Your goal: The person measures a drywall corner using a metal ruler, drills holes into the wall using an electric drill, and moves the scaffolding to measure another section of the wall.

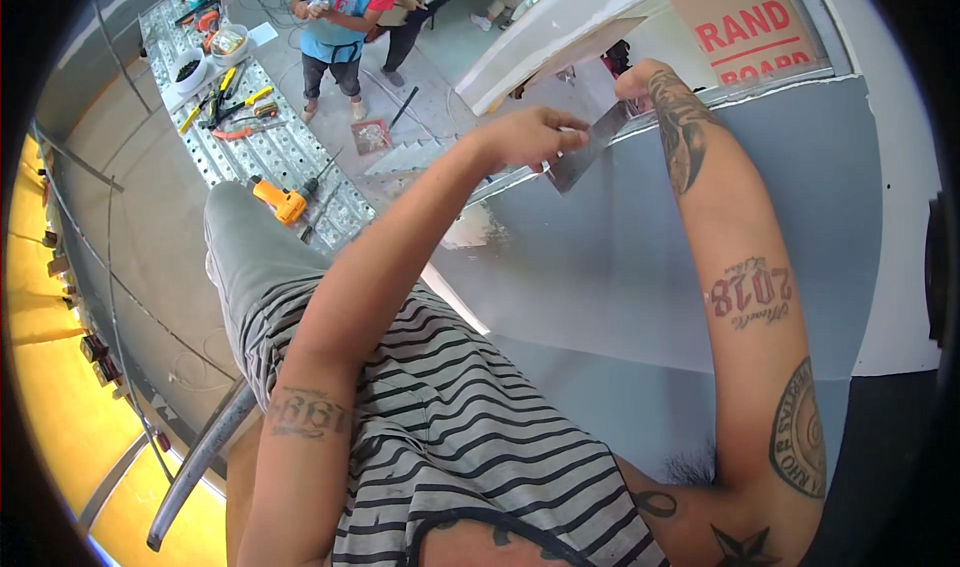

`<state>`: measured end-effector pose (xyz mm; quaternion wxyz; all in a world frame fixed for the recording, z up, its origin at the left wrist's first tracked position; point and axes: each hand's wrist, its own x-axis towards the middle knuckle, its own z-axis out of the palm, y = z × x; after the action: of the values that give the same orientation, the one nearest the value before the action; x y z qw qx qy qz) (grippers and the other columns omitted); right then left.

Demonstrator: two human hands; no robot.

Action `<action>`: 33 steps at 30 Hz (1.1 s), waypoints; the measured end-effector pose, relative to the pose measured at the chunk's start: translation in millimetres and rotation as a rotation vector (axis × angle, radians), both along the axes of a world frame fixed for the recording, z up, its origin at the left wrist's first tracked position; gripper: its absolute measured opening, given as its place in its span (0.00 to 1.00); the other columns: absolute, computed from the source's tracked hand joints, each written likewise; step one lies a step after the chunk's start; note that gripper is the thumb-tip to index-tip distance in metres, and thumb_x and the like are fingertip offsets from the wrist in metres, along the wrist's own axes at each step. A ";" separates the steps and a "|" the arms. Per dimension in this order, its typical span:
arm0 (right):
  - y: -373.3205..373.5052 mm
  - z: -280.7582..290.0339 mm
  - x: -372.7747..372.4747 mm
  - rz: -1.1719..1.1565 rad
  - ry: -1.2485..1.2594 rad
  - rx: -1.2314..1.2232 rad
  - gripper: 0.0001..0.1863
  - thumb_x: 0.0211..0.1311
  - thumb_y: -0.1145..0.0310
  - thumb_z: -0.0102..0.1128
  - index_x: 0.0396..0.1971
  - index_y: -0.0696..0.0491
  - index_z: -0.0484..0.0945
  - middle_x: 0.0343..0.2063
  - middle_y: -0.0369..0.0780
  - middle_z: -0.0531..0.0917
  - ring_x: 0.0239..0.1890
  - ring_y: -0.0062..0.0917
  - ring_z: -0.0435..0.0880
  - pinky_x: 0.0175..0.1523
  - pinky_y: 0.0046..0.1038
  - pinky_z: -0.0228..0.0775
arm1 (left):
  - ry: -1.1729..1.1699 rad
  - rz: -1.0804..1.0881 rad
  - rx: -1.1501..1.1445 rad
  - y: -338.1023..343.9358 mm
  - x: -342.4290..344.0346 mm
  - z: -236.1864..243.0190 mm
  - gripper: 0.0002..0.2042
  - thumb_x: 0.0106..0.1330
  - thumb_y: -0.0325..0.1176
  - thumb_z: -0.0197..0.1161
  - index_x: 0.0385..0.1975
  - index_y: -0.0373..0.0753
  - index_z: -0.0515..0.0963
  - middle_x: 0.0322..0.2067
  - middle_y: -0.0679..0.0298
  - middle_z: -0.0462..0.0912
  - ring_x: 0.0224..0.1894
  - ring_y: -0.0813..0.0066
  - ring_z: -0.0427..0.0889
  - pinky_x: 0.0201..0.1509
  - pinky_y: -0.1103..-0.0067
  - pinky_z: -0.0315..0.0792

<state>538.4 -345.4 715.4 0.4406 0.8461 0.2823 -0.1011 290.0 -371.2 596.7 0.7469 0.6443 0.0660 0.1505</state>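
Both hands are raised along the upper edge of a blue-grey panel (640, 227), where white patchy material shows. My left hand (530, 137) has its fingers curled onto a flat metal scraper blade (592, 152) at its lower end. My right hand (643, 82) is closed at the blade's upper end, partly hidden behind my wrist. The blade is tilted diagonally against the panel's edge.
A perforated metal plank (315, 182) holds a yellow drill (280, 202), hand tools and white tubs (190, 72). Other people (340, 17) are on the floor beyond. A board (745, 17) stands upper right; a metal pipe (190, 477) juts at lower left.
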 end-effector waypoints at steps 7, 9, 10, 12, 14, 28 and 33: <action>-2.1 7.8 -26.7 0.042 -0.024 -0.059 0.26 0.54 0.59 0.48 0.54 0.51 0.75 0.57 0.49 0.74 0.60 0.38 0.72 0.66 0.35 0.59 | -0.055 0.020 -0.080 -7.4 13.4 -15.0 0.22 0.62 0.32 0.60 0.57 0.33 0.72 0.42 0.55 0.82 0.36 0.74 0.80 0.36 0.78 0.75; -5.2 4.6 -14.1 0.066 -0.047 -0.029 0.25 0.54 0.59 0.48 0.52 0.51 0.77 0.55 0.49 0.75 0.59 0.38 0.73 0.65 0.35 0.61 | -0.057 -0.013 -0.087 -9.0 14.8 -12.2 0.22 0.62 0.29 0.59 0.57 0.32 0.71 0.41 0.56 0.82 0.38 0.74 0.81 0.41 0.77 0.77; -7.2 3.3 -7.5 0.098 -0.071 0.000 0.25 0.53 0.59 0.49 0.51 0.51 0.78 0.54 0.49 0.76 0.58 0.38 0.74 0.64 0.35 0.62 | -0.057 0.004 -0.075 -9.4 15.1 -11.3 0.22 0.62 0.30 0.59 0.56 0.32 0.72 0.39 0.56 0.83 0.35 0.74 0.80 0.36 0.78 0.75; -6.4 3.4 -12.6 0.101 -0.052 0.025 0.24 0.53 0.59 0.49 0.48 0.51 0.79 0.51 0.49 0.78 0.56 0.38 0.76 0.62 0.35 0.64 | -0.051 0.021 -0.065 -7.7 12.2 -8.3 0.22 0.61 0.31 0.59 0.56 0.33 0.73 0.38 0.57 0.83 0.32 0.74 0.79 0.31 0.79 0.74; -5.3 1.6 -10.4 0.101 -0.034 0.051 0.22 0.52 0.59 0.50 0.46 0.51 0.81 0.49 0.49 0.80 0.54 0.38 0.78 0.60 0.35 0.66 | -0.025 -0.010 -0.060 -5.4 10.1 -4.7 0.23 0.60 0.27 0.59 0.57 0.30 0.70 0.37 0.57 0.83 0.35 0.72 0.83 0.41 0.77 0.77; -3.7 16.3 -30.5 0.269 -0.054 0.205 0.27 0.55 0.50 0.54 0.47 0.56 0.79 0.42 0.48 0.83 0.46 0.38 0.82 0.52 0.39 0.71 | -0.050 -0.136 -0.303 -12.4 23.3 -10.3 0.13 0.65 0.31 0.58 0.45 0.30 0.76 0.28 0.61 0.83 0.28 0.76 0.83 0.32 0.80 0.75; -42.7 44.2 -72.7 0.518 0.010 0.195 0.30 0.54 0.52 0.58 0.53 0.55 0.74 0.44 0.50 0.81 0.48 0.44 0.79 0.54 0.41 0.69 | -0.063 -0.126 -0.290 -3.4 17.3 -9.4 0.11 0.66 0.29 0.57 0.42 0.28 0.75 0.29 0.59 0.82 0.28 0.74 0.84 0.31 0.78 0.77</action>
<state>465.7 -388.1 759.6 0.3669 0.7838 0.4996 0.0384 307.3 -374.6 587.3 0.8418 0.5274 0.0229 0.1125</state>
